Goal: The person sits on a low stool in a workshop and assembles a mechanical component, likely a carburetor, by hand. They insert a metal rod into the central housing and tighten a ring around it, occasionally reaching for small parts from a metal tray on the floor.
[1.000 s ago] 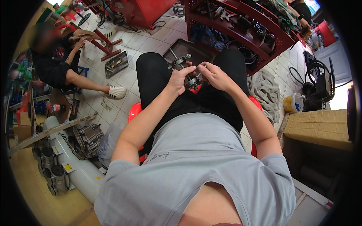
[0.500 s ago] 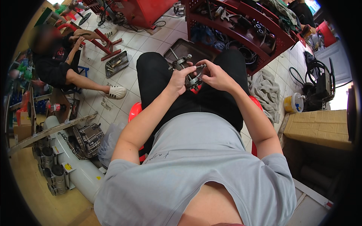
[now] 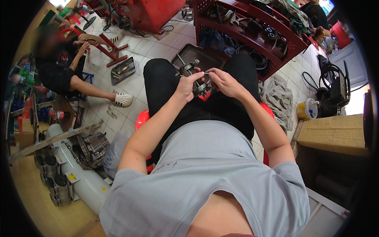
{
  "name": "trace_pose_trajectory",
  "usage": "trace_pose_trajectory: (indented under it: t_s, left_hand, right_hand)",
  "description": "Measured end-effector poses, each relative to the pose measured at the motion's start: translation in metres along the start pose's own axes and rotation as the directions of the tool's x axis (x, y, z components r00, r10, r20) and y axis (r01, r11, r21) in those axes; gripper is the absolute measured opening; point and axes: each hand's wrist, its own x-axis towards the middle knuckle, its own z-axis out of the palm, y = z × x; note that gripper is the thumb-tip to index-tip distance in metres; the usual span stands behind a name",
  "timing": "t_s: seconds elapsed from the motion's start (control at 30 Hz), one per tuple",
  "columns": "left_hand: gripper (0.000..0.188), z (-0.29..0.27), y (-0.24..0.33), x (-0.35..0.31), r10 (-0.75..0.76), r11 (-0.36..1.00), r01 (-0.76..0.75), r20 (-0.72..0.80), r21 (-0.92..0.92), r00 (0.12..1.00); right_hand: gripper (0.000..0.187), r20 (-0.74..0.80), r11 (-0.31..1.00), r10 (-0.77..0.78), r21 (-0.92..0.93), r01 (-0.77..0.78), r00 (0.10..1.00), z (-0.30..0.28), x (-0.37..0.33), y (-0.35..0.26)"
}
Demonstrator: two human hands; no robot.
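Between my knees, my left hand (image 3: 187, 88) is wrapped round a greasy metal mechanical assembly (image 3: 188, 70). It has round end plates, a cylindrical body and a thin shaft sticking out toward the upper left; the hand hides part of the body. Close against its right side, my right hand (image 3: 227, 83) pinches a small thin metal piece (image 3: 206, 73) between thumb and fingers. Its exact kind is too small to tell. Below the hands, a bit of red seat (image 3: 205, 97) shows between my black trouser legs.
A dark metal tray (image 3: 189, 48) lies on the tiles beyond my knees, beside a red tool cart (image 3: 246, 29). To the left a person (image 3: 59, 67) sits near another tray (image 3: 123, 71). Grey cloth (image 3: 276, 94) and a white-and-yellow bucket (image 3: 307, 109) are on the right.
My right hand's fingers have drawn together and pulled slightly away from the assembly's side, pinching the thin piece. The assembly has shifted and turned a little in my left hand.
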Motion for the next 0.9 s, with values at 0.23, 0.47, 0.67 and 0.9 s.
trace_pose_trajectory:
  t_s: [0.23, 0.47, 0.67, 0.9]
  left_hand:
    - [0.017, 0.003, 0.002, -0.002, 0.005, 1.0, -0.006, 0.003, 0.006, 1.0]
    - [0.017, 0.003, 0.001, -0.001, 0.014, 1.0, -0.014, -0.009, -0.001, 1.0]
    - [0.016, 0.0, -0.001, 0.0, 0.012, 1.0, -0.011, -0.005, 0.028, 1.0]
    - [0.017, -0.001, 0.0, 0.002, -0.002, 1.0, 0.002, 0.014, -0.003, 1.0]
  right_hand:
    - [0.032, 0.0, 1.0, -0.004, 0.013, 0.004, 1.0, 0.001, -0.004, -0.01]
    - [0.034, 0.039, 0.978, -0.06, -0.199, 0.067, 0.997, -0.002, -0.002, 0.002]
    - [0.037, 0.013, 0.993, -0.047, -0.105, 0.048, 0.999, -0.004, 0.001, 0.007]
    - [0.038, -0.006, 0.998, -0.027, -0.064, 0.027, 1.0, 0.0, -0.001, -0.003]
